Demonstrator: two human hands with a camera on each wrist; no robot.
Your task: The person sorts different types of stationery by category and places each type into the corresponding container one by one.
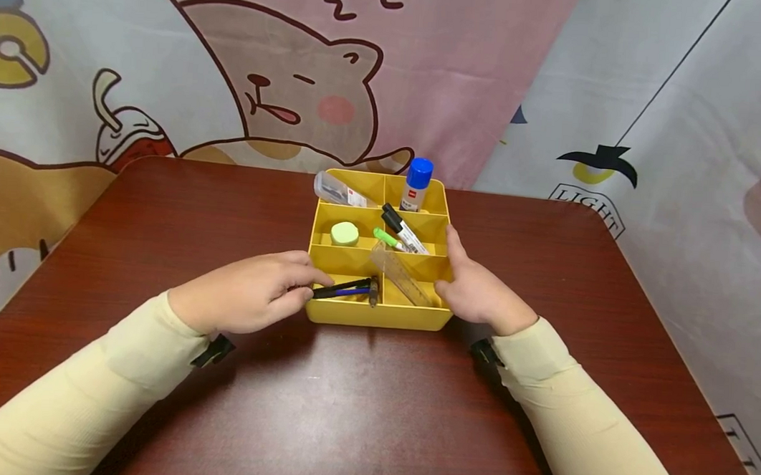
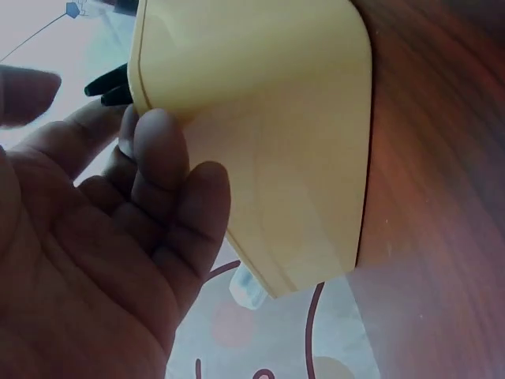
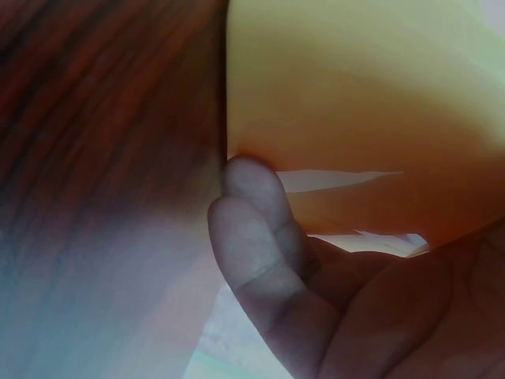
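A yellow divided organizer box (image 1: 376,316) stands on the table with stationery in its compartments. My left hand (image 1: 258,288) is at its front left corner, index finger reaching over the rim above black and blue pens (image 1: 345,291). In the left wrist view the thumb is apart from the black pen ends (image 2: 110,85), and the other fingers lie near the outer wall. A small dark object (image 1: 374,292) lies across the pens. My right hand (image 1: 477,289) is at the box's right side, index finger extended along it and thumb at the rim; its fingertips (image 3: 248,185) are at the outer wall.
Other compartments hold a clear ruler (image 1: 404,276), a black-capped marker (image 1: 407,228), a green pen (image 1: 388,239), a pale green rounded block (image 1: 345,233), a blue-capped glue stick (image 1: 417,184) and a clear plastic case (image 1: 340,191). A printed curtain (image 1: 466,77) hangs behind the table (image 1: 346,408).
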